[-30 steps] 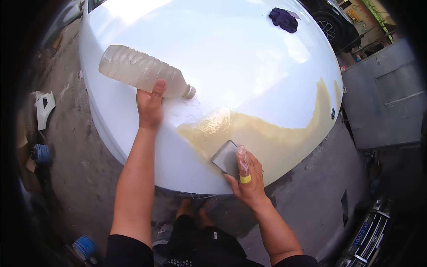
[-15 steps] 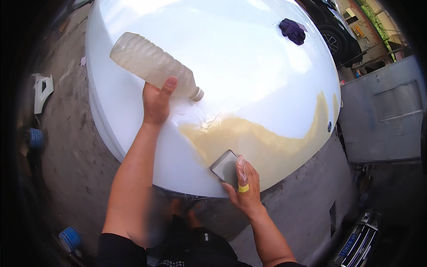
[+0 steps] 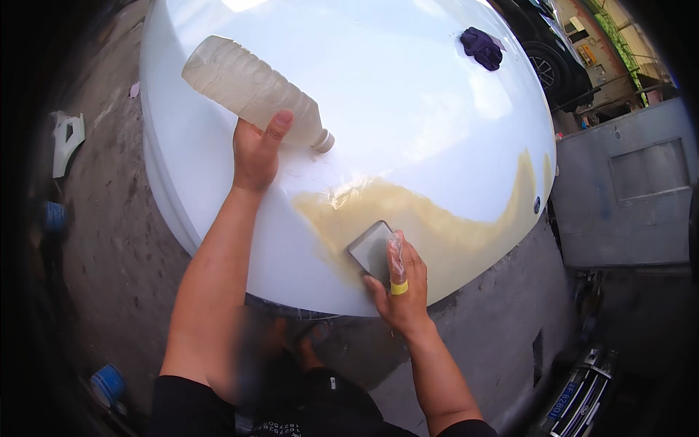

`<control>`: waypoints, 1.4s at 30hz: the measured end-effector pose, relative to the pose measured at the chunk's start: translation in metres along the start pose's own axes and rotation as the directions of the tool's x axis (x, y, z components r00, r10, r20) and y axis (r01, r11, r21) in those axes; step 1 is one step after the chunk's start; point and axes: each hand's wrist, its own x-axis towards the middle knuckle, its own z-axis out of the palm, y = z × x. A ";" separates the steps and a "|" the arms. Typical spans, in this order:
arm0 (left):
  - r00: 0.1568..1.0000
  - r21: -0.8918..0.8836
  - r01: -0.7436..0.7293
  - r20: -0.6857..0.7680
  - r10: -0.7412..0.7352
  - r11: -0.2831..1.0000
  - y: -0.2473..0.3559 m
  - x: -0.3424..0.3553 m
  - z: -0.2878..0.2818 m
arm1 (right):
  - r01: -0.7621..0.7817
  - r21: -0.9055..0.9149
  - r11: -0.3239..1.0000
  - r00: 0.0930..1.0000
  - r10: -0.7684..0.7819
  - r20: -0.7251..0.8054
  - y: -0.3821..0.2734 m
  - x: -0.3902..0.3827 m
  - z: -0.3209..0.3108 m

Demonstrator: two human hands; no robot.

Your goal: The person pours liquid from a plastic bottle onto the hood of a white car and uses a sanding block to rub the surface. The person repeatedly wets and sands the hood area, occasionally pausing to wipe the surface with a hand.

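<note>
Bottle (image 3: 247,81) tilts neck-down above the white hood's (image 3: 364,95) left part in my head view, wrapped by the left hand (image 3: 258,154). I see the right hand (image 3: 405,293) gripping a grey block (image 3: 370,246) against the hood's near part; purple cloth (image 3: 481,49) lies far right on the hood.

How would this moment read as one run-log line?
left hand: holds tilted bottle; right hand: holds grey block; block: against white panel, at tan patch; purple cloth: on panel
</note>
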 end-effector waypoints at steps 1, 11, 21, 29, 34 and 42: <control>1.000 -0.005 -0.003 0.000 0.003 1.000 0.000 0.001 0.001 | 0.020 0.020 1.000 1.000 -0.020 -0.019 0.006 0.020 0.000; 1.000 0.040 -0.019 0.021 0.018 0.999 0.006 0.004 0.002 | 0.090 -0.065 0.994 0.994 -0.086 0.063 0.004 0.004 -0.001; 1.000 0.020 -0.008 0.004 0.008 1.000 0.002 0.004 -0.001 | 0.124 -0.073 0.990 0.992 -0.122 0.035 0.009 0.056 0.008; 1.000 -0.007 -0.023 -0.002 0.023 1.000 0.000 0.005 0.004 | 0.156 -0.088 0.984 0.987 -0.153 0.038 0.009 0.078 0.010; 1.000 -0.024 -0.019 -0.011 0.018 1.000 0.003 0.004 -0.001 | 0.129 -0.096 0.987 0.989 -0.122 0.082 -0.005 0.077 0.013; 0.994 0.011 -0.103 -0.029 0.104 0.995 0.007 0.007 0.007 | 0.158 -0.098 0.983 0.986 -0.153 0.060 -0.013 0.096 0.021</control>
